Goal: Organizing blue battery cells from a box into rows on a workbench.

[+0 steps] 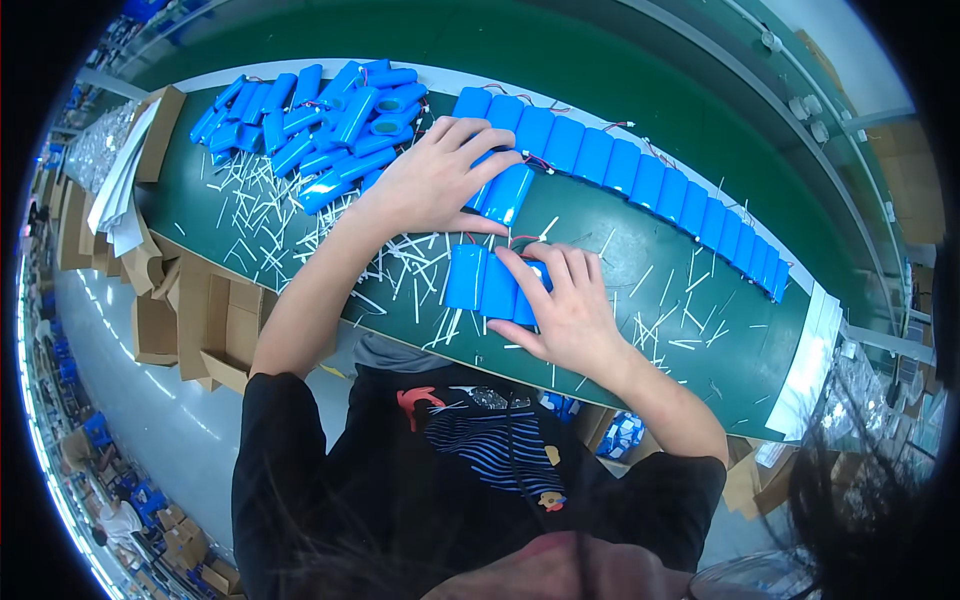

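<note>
My left hand (440, 180) spans a short group of blue battery packs (510, 195), fingers curled over their far end and thumb at the near end. Closer to me, my right hand (568, 308) grips the right side of another side-by-side group of blue battery packs (466, 278), partly covering them. Thin red leads with a small white connector (530, 240) lie between the two groups. Beyond my hands, a long row of blue battery packs (620, 168) curves along the far edge toward the right, with leads and connectors on its far side.
A loose heap of blue battery packs (345, 115) lies at the far left of the green table (590, 225). Short white strips (265, 215) are scattered left and right. Cardboard boxes (230, 325) stand beside the table at left; a white sheet (808, 365) covers its right end.
</note>
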Available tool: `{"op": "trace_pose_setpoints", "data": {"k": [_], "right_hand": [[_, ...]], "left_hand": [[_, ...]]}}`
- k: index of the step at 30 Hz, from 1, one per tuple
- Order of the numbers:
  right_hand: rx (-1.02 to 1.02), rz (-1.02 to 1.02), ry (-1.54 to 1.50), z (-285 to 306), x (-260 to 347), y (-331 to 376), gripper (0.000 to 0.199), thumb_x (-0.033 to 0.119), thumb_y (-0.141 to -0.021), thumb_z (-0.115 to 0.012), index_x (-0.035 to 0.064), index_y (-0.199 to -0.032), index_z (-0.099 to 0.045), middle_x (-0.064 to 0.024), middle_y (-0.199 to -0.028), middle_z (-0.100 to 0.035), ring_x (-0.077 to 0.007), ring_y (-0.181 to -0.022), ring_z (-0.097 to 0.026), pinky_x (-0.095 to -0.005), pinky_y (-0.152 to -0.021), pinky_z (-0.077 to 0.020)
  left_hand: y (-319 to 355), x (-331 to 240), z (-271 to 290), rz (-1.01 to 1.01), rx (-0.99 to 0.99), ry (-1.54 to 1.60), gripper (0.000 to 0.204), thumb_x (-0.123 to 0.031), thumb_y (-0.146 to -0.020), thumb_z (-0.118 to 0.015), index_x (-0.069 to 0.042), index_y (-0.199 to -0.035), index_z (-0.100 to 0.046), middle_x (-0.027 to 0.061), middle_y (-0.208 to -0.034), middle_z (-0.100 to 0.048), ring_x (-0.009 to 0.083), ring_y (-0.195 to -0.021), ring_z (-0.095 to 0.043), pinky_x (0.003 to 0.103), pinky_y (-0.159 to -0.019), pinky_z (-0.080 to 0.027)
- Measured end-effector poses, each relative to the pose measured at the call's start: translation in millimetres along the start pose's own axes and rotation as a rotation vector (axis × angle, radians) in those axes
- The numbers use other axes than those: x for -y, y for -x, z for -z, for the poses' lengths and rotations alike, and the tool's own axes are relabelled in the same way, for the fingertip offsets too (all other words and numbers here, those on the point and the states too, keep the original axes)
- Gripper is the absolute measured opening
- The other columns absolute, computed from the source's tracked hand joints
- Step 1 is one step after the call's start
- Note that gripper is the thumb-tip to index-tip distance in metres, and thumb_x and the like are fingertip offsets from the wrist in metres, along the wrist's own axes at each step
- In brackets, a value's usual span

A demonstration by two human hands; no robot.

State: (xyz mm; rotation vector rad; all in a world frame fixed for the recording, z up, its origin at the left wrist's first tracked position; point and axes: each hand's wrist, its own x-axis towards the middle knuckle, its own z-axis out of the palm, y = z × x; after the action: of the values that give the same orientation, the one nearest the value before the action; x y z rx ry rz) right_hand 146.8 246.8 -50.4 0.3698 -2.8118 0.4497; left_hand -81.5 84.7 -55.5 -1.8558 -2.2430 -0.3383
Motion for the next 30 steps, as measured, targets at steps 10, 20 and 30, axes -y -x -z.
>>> {"op": "trace_pose_setpoints", "data": {"k": [10, 20, 30], "right_hand": [[-0.007, -0.023, 0.046, -10.8, 8.4, -7.8, 0.082, 0.057, -0.082, -0.086, 0.0061, -0.143, -0.063, -0.0135, -0.125, -0.059, -0.0316, -0.113, -0.056, -0.0472, -0.103, -0.0424], [-0.21, -0.117, 0.101, 30.6, -42.4, -12.9, 0.083, 0.051, -0.076, -0.094, 0.0081, -0.141, -0.067, -0.0116, -0.125, -0.06, -0.0296, -0.11, -0.057, -0.0416, -0.099, -0.0467], [-0.141, -0.14, 0.177, -3.8, -60.4, -39.6, 0.082, 0.059, -0.083, -0.087, 0.0101, -0.145, -0.064, -0.0128, -0.128, -0.059, -0.0308, -0.115, -0.055, -0.0433, -0.102, -0.0435]], "left_hand": [[-11.9, -0.6, -8.8, 0.027, -0.027, 0.063, 0.099, -0.073, -0.085, -0.077, -0.025, -0.165, -0.045, 0.0086, -0.172, -0.042, 0.0345, -0.162, -0.031, 0.057, -0.136, -0.019], [-8.2, -0.9, -9.4, 0.002, -0.148, 0.082, 0.083, -0.066, -0.092, -0.073, -0.022, -0.159, -0.053, 0.0091, -0.163, -0.051, 0.0352, -0.152, -0.044, 0.058, -0.131, -0.027], [57.0, -51.8, 47.8, 0.098, 0.035, 0.363, 0.059, -0.044, -0.091, -0.079, -0.014, -0.141, -0.067, 0.009, -0.14, -0.06, 0.0328, -0.119, -0.055, 0.05, -0.11, -0.042]]}}
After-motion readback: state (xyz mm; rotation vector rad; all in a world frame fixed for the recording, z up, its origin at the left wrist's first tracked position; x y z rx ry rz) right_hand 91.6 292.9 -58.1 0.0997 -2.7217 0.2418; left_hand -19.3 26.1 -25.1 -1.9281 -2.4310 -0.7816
